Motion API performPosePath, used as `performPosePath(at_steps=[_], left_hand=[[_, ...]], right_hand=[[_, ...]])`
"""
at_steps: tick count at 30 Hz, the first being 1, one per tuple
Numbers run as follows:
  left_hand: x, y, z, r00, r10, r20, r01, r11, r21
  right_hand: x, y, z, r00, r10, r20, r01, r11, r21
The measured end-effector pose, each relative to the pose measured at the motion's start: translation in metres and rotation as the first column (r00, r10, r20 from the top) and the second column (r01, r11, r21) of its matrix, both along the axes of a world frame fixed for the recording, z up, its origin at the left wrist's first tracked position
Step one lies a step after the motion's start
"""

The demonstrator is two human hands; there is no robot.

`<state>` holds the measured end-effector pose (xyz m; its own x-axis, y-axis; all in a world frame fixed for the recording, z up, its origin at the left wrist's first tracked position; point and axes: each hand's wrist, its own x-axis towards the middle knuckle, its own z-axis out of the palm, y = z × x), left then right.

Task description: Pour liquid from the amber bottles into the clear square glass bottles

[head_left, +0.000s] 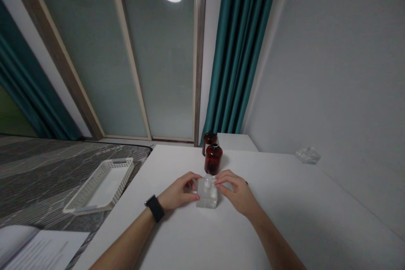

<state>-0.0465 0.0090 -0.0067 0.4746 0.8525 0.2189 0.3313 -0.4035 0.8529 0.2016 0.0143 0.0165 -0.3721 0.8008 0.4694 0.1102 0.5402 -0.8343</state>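
A clear, square-bodied glass bottle (207, 196) with a rounded top stands on the white table (202, 240) in front of me. My left hand (182, 190), with a black watch on its wrist, grips the bottle's left side between thumb and fingers. On the other side, my right hand (236, 192) has its fingertips pinched at the bottle's upper right edge, near the neck. Whether something small is also between those fingertips is hidden. Just behind the bottle stands a dark red-brown glass bottle (213, 160), with a second brown bottle (204, 145) partly hidden behind it.
A white perforated basket (122, 177) rests on a grey patterned surface (63, 164) to the left. An open book (53, 244) lies at the lower left. Near the table's far right edge is a clear faceted object (308, 155), beside the wall. A white box-like surface (237, 141) adjoins the far edge.
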Motion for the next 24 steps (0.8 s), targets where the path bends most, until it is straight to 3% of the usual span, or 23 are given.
performPosePath(at_steps=[8, 15, 20, 24], left_hand=[[0.001, -0.001, 0.002, 1.000, -0.005, 0.002, 0.005, 1.000, 0.003], [0.002, -0.001, 0.002, 1.000, 0.001, 0.009, -0.001, 1.000, -0.002], [0.003, -0.003, 0.005, 1.000, 0.001, 0.005, -0.001, 1.000, -0.014], [0.003, -0.003, 0.004, 1.000, 0.003, 0.000, -0.003, 1.000, -0.015]], right_hand=[[-0.004, 0.000, -0.008, 0.996, 0.088, -0.034, -0.090, 0.994, -0.057], [-0.021, -0.005, -0.007, 0.998, -0.035, -0.053, 0.037, 0.999, 0.028], [-0.020, -0.006, -0.011, 0.998, 0.036, -0.054, -0.038, 0.999, -0.039], [-0.021, -0.007, -0.011, 0.999, 0.023, -0.049, -0.024, 0.999, -0.036]])
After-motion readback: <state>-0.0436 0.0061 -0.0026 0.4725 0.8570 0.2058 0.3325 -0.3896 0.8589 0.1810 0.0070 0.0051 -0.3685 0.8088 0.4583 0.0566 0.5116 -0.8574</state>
